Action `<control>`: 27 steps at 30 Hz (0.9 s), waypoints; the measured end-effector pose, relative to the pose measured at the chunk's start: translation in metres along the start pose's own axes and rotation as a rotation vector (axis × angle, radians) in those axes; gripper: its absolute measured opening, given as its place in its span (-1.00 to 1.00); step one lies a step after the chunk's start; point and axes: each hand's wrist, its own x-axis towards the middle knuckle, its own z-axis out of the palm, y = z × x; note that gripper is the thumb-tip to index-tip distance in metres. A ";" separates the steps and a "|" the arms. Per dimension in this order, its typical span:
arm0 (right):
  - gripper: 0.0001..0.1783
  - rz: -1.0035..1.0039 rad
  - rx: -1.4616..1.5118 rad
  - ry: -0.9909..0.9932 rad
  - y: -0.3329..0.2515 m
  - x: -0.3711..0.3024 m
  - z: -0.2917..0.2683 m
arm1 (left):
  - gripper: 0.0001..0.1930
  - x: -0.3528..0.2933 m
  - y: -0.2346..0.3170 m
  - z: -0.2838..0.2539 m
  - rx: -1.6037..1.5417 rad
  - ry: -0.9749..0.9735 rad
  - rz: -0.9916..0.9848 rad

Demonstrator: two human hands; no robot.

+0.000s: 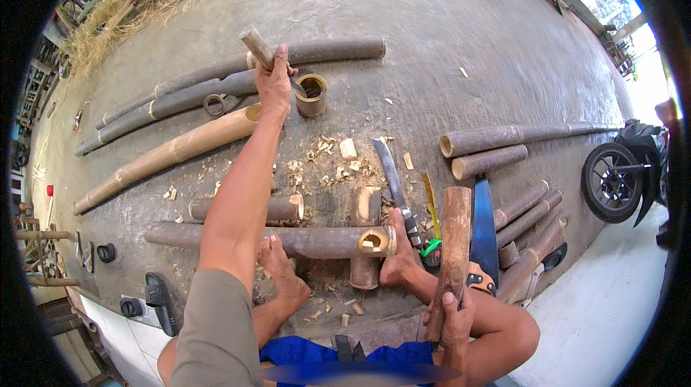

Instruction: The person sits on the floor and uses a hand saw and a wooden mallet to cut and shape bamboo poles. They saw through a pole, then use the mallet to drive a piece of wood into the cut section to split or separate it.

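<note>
My left hand reaches far forward, fingers wrapped round the wooden handle of a chisel-like tool. Its dark blade points toward a short, open bamboo cup; whether it touches the cup I cannot tell. At my right knee, my right hand grips the lower end of a thick brown wooden club, held upright. Before me lies a dark bamboo pole with an opening cut near its right end, resting across a short wooden block. My bare feet are beside the pole and block.
A long knife, a green tape measure and a blue saw blade lie right of centre. Bamboo poles lie left, more right. Shavings litter the floor. Sandals lie left; a motorbike wheel stands right.
</note>
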 end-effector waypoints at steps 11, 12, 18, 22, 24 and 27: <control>-0.39 0.031 0.012 0.108 0.007 0.003 0.000 | -0.52 0.002 -0.074 0.000 0.192 0.071 -0.047; -0.33 0.027 0.010 0.108 0.007 0.002 -0.001 | -0.56 -0.005 -0.065 0.004 0.205 0.087 -0.021; -0.18 -0.116 0.043 0.068 0.000 -0.011 -0.006 | -0.69 -0.128 0.010 0.043 0.453 -0.153 0.320; -0.27 -0.296 0.104 0.019 -0.008 -0.024 -0.009 | -0.68 -0.272 0.038 0.055 0.575 -0.519 0.258; -0.28 -0.325 0.094 0.030 -0.012 -0.033 -0.012 | -0.65 -0.331 0.043 0.056 0.623 -0.637 0.221; -0.28 -0.325 0.053 0.081 -0.014 -0.046 -0.016 | -0.65 -0.383 0.037 0.058 0.542 -0.718 0.255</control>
